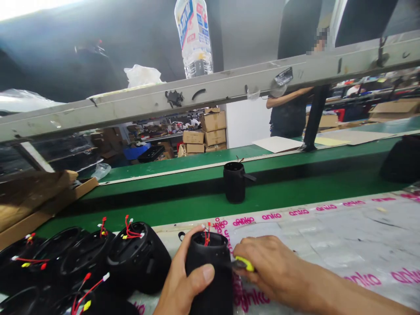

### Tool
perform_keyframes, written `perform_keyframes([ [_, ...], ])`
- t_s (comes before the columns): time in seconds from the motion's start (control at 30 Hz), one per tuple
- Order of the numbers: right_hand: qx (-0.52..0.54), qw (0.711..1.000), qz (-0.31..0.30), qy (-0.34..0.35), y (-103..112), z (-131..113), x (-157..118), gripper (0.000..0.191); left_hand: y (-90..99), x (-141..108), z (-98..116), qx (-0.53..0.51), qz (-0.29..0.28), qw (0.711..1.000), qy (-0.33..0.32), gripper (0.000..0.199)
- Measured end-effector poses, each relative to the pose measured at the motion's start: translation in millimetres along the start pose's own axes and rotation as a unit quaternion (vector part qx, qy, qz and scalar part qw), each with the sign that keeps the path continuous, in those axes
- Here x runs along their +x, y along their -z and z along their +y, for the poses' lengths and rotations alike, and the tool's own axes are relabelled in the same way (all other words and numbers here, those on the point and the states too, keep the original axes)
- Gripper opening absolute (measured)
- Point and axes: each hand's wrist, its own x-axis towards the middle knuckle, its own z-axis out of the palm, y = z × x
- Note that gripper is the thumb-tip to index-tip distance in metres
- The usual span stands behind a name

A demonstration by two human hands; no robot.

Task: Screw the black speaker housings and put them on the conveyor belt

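In the head view, my left hand (183, 280) is wrapped round a black cylindrical speaker housing (210, 288), thumb across its front. The housing stands upright with its open top up, and red wires with small connectors stick out of it. My right hand (269, 267) is closed on a yellow utility knife (244, 263). Its dark, blurred tip points left and reaches the housing's right side; whether it touches cannot be told. Left of my hands, several similar black housings (144, 258) lie tilted, with red wires and white, yellow and red connectors showing.
Beyond the worktop, another black housing (234, 186) with a strap stands on a green conveyor belt (183, 197). A grey rail (131, 103) crosses above, carrying a plastic bottle (195, 39). A cardboard box (78, 192) sits at left. Another person (287, 113) stands behind the line.
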Motion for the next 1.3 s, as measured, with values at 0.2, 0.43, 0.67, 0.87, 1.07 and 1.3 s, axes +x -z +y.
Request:
perform_keyframes([
  [0.2,-0.025,0.995,-0.04,-0.089,9,-8,4,0.007,-6.6,-4,2,0.064,0.09,0.993,-0.03,0.088],
  [0.43,-0.148,0.987,-0.061,-0.013,15,-24,14,0.028,-10.4,-9,5,0.138,0.141,0.977,-0.083,0.08],
  [0.67,-0.177,0.981,-0.079,0.016,17,-28,19,0.038,-12.0,-11,4,0.188,0.179,0.958,-0.117,0.074],
  [0.87,-0.18,0.976,-0.121,0.017,19,-28,18,0.036,-12.0,-11,3,0.2,0.185,0.956,-0.113,0.073],
  [1.07,-0.206,0.975,-0.078,0.001,10,-32,14,0.035,-14.1,-11,4,0.215,0.2,0.949,-0.116,0.072],
  [1.3,-0.236,0.969,-0.052,-0.058,3,-41,15,0.036,-20.3,-11,5,0.244,0.233,0.936,-0.096,0.071],
])
